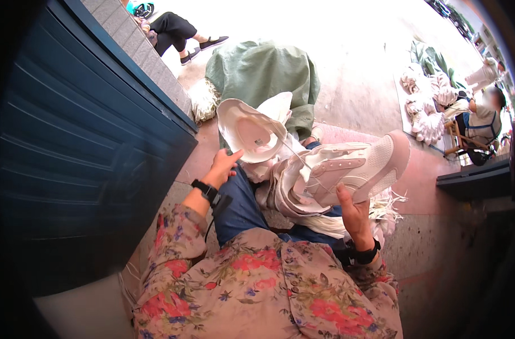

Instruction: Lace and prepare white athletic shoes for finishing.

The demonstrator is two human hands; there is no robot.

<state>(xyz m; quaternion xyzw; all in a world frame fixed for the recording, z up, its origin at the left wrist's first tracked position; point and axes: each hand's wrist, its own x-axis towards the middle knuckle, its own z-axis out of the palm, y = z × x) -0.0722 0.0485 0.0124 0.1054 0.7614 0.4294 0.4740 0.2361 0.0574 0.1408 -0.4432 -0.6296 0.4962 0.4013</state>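
Observation:
A bundle of white shoe uppers [339, 175] lies across my lap, nested together, with perforated sides and mesh parts showing. My right hand [356, 217] grips its right end, thumb on top and fingers hidden underneath. Left of the bundle, another white shoe upper [251, 135] stands opened out, its hollow inside and a small printed mark facing me. A thin pale cord [296, 155] runs between it and the bundle. My left hand [226, 165] is at the lower left edge of this upper, index finger stretched out and a dark band on a finger. Whether that fingertip touches is unclear.
A green cloth-covered heap [263, 76] stands ahead, with white strands [203, 100] beside it. A dark blue door panel [93, 152] rises close on my left. White bundles [424, 113] and a seated person [486, 121] are far right. Another person's legs [175, 34] show far left.

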